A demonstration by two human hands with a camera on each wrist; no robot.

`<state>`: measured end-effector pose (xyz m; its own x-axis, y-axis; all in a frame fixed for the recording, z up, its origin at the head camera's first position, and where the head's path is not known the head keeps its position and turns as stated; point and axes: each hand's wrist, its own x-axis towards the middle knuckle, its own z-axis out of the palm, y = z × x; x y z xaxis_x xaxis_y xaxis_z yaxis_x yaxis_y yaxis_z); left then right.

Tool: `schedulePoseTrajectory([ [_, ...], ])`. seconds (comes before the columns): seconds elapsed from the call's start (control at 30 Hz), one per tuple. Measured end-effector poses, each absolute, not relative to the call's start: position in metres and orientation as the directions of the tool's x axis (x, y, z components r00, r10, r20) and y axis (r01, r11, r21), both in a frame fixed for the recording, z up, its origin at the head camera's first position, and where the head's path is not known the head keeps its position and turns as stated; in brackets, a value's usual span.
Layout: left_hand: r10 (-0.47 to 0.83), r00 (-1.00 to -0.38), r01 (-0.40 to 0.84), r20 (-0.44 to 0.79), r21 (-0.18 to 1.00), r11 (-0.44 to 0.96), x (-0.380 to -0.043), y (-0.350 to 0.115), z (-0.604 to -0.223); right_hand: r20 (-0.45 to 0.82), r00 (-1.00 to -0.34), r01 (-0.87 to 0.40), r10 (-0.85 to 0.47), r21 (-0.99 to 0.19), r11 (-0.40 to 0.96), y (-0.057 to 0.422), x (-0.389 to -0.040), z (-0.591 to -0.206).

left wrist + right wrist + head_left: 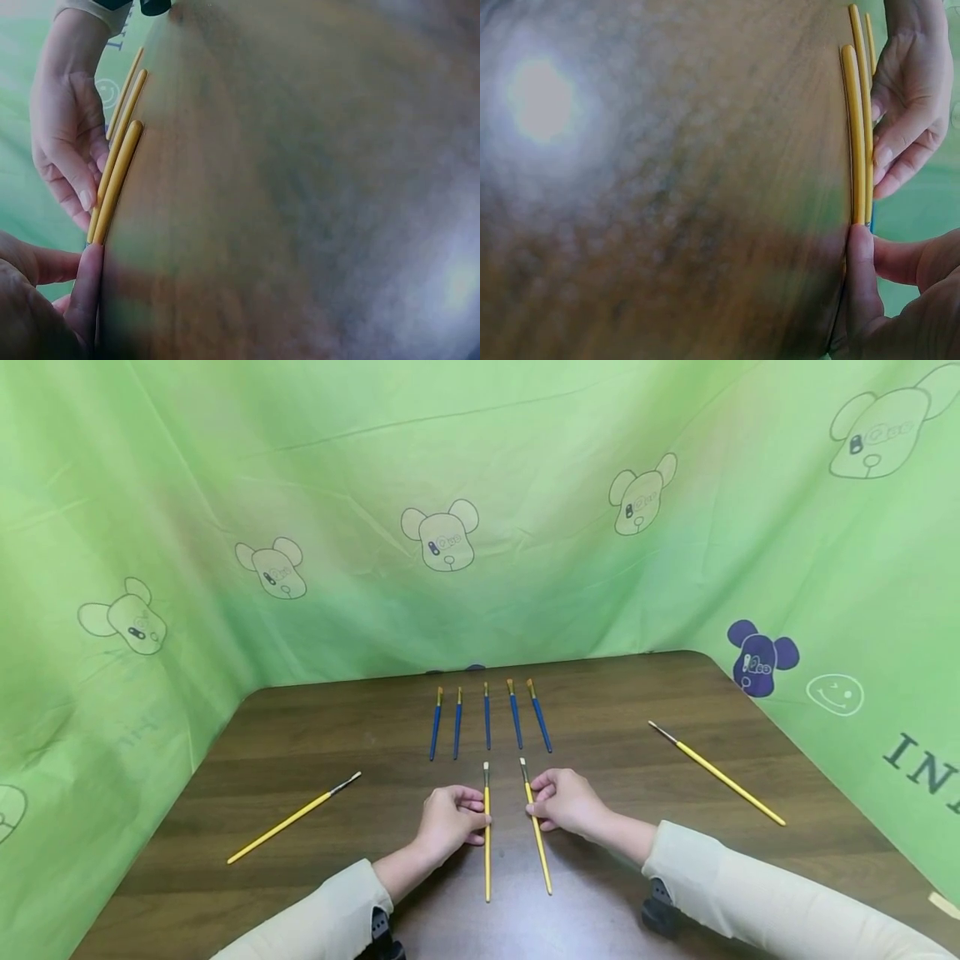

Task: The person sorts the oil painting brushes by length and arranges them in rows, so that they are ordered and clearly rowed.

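Note:
My left hand [448, 820] pinches a yellow-handled paintbrush [487, 864] between thumb and fingers. The brush points straight away from me, pale bristles at the far end. To its right, my right hand [572, 803] grips a second yellow paintbrush [542, 856] in the same way, tilted slightly leftward at its tip. Both brushes lie low along the tabletop, with a narrow gap between them. In the left wrist view the thumb presses on the near handle [120, 176]; the right wrist view has the other thumb at its handle [855, 150].
Beyond the hands, several blue paintbrushes [458, 727] lie in a fanned row, bristles away from me. One yellow paintbrush [288, 821] slants at the left and another [731, 781] at the right. A green printed cloth [525, 593] hangs around the brown wooden table [322, 718].

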<state>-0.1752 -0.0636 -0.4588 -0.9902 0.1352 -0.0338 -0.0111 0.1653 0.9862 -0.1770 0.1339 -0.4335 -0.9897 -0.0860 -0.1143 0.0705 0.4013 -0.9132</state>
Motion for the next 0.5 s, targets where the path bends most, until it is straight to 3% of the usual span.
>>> schedulePoseTrajectory([
  [0.5,0.215,-0.972,-0.081,-0.098,0.993,0.083,-0.1740,-0.0732,-0.4517,-0.180,-0.977,0.132,-0.110,-0.927,0.351,0.1395,-0.1780,-0.4298],
])
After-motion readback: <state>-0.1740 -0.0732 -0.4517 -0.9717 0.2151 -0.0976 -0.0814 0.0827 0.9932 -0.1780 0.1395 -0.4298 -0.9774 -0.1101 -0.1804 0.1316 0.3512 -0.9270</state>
